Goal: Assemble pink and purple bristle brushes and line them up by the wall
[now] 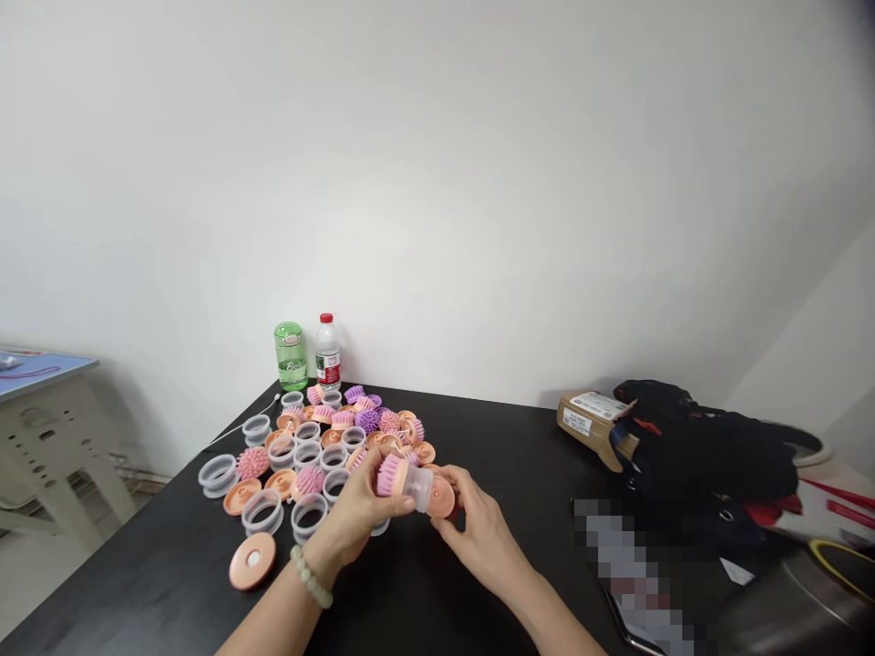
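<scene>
Left hand (pixel 356 507) grips pink bristle head (pixel 392 475); right hand (pixel 479 538) holds peach plastic cap (pixel 442 497).

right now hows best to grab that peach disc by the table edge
Best pinched by its rim, fingers coming from above on opposite sides: the peach disc lies flat on its own, so its edge looks free all round.

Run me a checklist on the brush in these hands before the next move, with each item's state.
Left hand gripping the pink-bristled brush head: ok.
Right hand holding the peach cap: ok.
Clear plastic sleeve lined up between head and cap: ok.
Cap fully seated on sleeve: cannot tell, too small to see.
Nearby clear ring apart from the left hand: cannot tell.
Beaded bracelet away from the brush: ok.
</scene>
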A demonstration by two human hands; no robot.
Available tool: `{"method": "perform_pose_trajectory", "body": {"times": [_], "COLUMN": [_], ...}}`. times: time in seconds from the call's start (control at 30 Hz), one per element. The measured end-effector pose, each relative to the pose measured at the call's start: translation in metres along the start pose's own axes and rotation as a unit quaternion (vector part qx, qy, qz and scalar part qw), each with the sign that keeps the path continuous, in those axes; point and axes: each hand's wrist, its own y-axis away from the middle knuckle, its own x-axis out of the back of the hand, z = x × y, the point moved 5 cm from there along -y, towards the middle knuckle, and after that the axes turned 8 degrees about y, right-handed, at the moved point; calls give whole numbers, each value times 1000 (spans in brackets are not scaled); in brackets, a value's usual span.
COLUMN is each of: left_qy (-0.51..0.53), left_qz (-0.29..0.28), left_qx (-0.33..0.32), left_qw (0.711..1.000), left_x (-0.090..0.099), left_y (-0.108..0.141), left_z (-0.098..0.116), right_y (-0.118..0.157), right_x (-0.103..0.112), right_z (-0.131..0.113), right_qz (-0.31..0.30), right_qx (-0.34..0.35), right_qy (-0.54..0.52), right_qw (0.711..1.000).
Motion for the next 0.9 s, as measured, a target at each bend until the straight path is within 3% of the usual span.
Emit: {"method": "perform_pose_trajectory", "body": {"times": [0.2,0.5,0.67,0.9], "left_qy": [32,48,79,46], "left_qz": [-17,-43,-41,-50], "left_qx": [25,48,49,38], "left_qw": [999,997,995,997], "left_x": [-6,-10,-11,-13], "left_y": [1,5,6,8], "left_z": [-4,-3,-2,1], "right_y": [4,7,9,11], "right_x": [3,25,26,24], "right_z": [0,-29,-34,-33], "right_qz": [59,161,162,160], "right_qx": [2,129,147,160], "right_qy": [-28,-37,-25,-1], "right_qw": [998,978,975,974]}}
